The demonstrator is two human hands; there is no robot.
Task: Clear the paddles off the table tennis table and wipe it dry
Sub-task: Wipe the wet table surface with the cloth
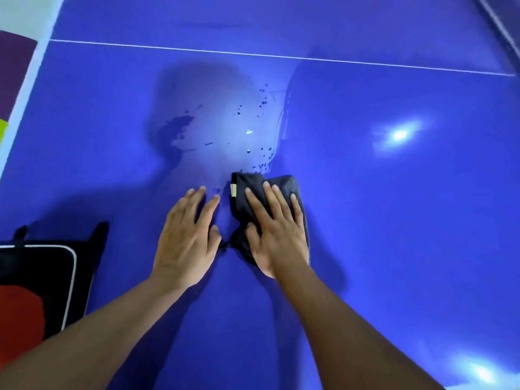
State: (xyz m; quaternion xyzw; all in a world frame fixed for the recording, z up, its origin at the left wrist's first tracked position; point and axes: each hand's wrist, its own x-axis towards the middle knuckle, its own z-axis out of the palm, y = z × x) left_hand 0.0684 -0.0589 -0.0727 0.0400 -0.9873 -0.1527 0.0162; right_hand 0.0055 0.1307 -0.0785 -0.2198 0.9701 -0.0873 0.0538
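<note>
The blue table tennis table (394,192) fills the view. Water droplets and a wet patch (239,125) lie just beyond my hands. A folded dark grey cloth (281,184) with a small pale label lies on the table, and my right hand (277,232) presses flat on top of it. My left hand (188,237) rests flat on the bare table just left of the cloth, fingers spread, holding nothing. A black paddle case (36,277) with white piping and a red patch lies at the table's near left.
A white line (281,56) runs across the table farther away. The table's left edge (31,77) borders a pale floor with coloured patches. The net's dark edge (501,23) shows at the top right. Light glare reflects on the right side.
</note>
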